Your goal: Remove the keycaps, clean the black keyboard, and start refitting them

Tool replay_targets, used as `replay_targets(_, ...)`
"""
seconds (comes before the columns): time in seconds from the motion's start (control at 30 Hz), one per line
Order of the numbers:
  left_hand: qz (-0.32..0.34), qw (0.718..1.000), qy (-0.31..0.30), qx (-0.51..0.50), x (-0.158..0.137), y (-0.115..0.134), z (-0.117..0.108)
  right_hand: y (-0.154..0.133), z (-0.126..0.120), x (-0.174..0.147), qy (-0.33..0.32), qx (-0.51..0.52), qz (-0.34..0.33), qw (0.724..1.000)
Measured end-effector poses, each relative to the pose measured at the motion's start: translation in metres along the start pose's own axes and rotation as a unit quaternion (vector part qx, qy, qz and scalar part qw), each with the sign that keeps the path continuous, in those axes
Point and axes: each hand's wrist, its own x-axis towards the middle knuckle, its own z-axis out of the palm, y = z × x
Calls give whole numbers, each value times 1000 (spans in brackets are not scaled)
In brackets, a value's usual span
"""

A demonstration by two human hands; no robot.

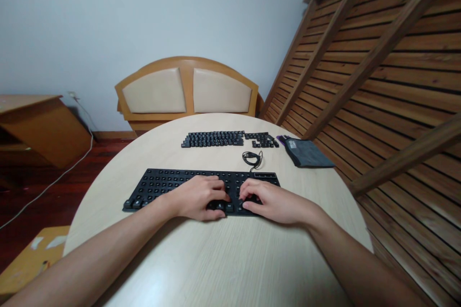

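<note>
A black keyboard [158,183] lies across the table, most of its key positions bare of caps, with caps on along part of its front row. My left hand [201,196] rests over the keyboard's right-middle part, fingers curled on top and thumb at the front edge. Just right of it, my right hand [270,200] bends its fingers and thumb together over the arrow-key area, closed on a small black keycap that is mostly hidden. Farther back, loose black keycaps [212,139] are laid out in rows, with a smaller group of keycaps [264,139] to their right.
A coiled black cable [252,158] lies behind the keyboard. At the right rear sits a dark grey pouch [309,153] with something purple beside it. The round pale table [201,264] borders slatted wooden boards [389,76] on the right and a padded headboard [189,88] behind.
</note>
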Motion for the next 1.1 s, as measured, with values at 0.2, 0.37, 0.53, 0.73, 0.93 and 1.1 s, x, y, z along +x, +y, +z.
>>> replay_targets(0.2,4,1000,1,-1,1,-1,-1,-11,2,-2,19,-81,27,996)
replay_targets(0.37,6,1000,4,5,0,-1,0,-17,5,-1,33,-122,32,991)
replay_targets(0.53,2,1000,0,9,-1,0,0,-17,6,1,34,-126,25,991)
replay_targets(0.73,1,1000,-2,4,-1,0,0,-17,6,1,32,-132,19,991)
replay_targets(0.93,-2,1000,-1,5,0,0,0,-19,7,2,30,-144,29,989)
replay_targets(1.1,3,1000,8,0,0,0,0,-19,7,3,35,-134,16,990)
